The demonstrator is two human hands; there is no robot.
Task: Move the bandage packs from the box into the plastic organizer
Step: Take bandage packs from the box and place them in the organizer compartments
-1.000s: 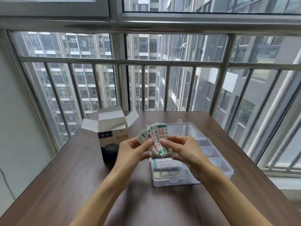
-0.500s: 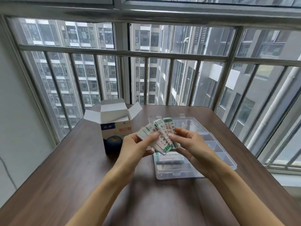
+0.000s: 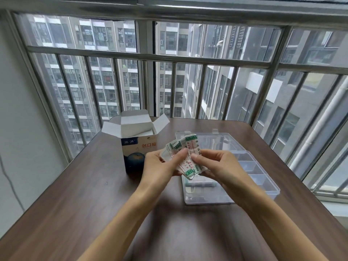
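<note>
While both hands, left (image 3: 160, 164) and right (image 3: 216, 164), grip a bunch of bandage packs (image 3: 185, 157) over the organizer (image 3: 263, 185), more wait in the box (image 3: 135, 136). Some already lie inside, so the job looks partly done.

Fan of bandage packs (image 3: 185, 157): a second ago spread upright between my two hands, top edges high; now drawn tighter and tipped, lower ends angled down toward the plastic organizer (image 3: 263, 178).

My left hand (image 3: 162, 164): thumb moved from the fan's left edge onto its face.

My right hand (image 3: 212, 164): thumb shifted lower, now pinching mid-strip.
</note>
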